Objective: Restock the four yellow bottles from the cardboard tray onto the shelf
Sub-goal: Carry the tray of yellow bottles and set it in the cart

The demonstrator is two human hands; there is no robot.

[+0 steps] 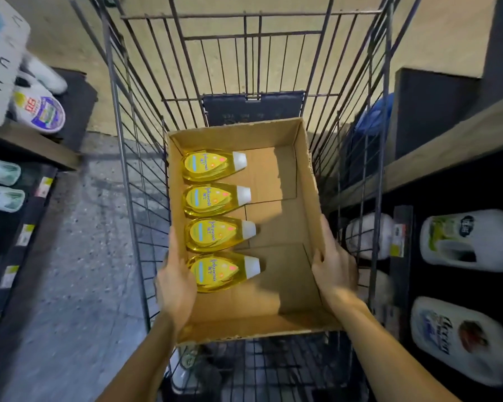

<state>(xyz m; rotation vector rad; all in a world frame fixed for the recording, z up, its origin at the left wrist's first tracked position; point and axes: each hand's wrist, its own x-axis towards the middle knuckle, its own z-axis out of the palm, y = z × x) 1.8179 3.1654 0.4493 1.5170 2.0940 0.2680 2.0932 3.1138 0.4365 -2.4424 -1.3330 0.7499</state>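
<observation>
An open cardboard tray (279,181) sits inside a wire shopping cart (145,198). Several yellow bottles with white caps lie flat in a column along its left side, caps pointing right: the farthest (208,165), then two more (212,198) (217,234), and the nearest (219,270). My left hand (174,281) grips the tray's left wall beside the nearest bottle. My right hand (333,266) grips the tray's right wall. The right half of the tray is bare cardboard.
Shelving on the right carries large white jugs (462,239) (459,340) under a wooden shelf board (447,152). On the left stand another shelf with small bottles (2,195), price tags, a white tub (45,113) and a white pack (0,53). Grey floor lies left of the cart.
</observation>
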